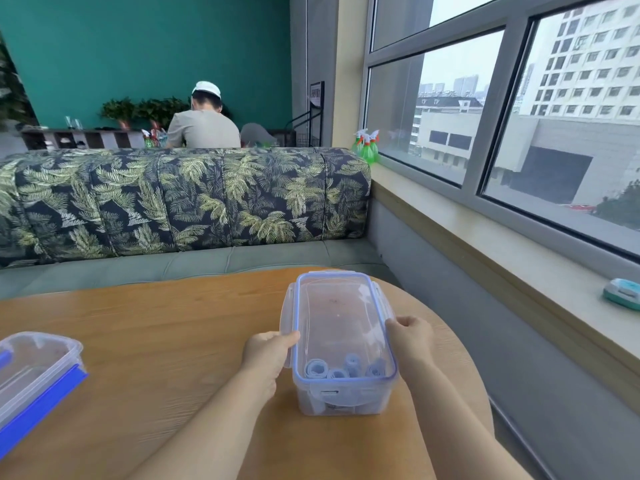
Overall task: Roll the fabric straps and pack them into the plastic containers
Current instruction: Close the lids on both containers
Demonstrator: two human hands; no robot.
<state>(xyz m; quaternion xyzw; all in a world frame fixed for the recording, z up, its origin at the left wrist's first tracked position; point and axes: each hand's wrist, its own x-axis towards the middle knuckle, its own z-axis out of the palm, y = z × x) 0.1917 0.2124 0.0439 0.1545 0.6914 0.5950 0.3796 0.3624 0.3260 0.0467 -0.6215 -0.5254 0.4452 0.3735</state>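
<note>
Honestly, you've got an easy load here. That clear container (341,344) sits on the wooden table (145,341) near its right edge, lid on, with about 4 rolled straps (343,368) bunched at the near end inside. Your left hand (268,355) and right hand (410,336) are both gripping its long sides at the rim. It's probably light, and the thin plastic looks slick and a bit flexy, so squeeze at the stiff rim, not the walls. A second container (34,368) waits far left.
</note>
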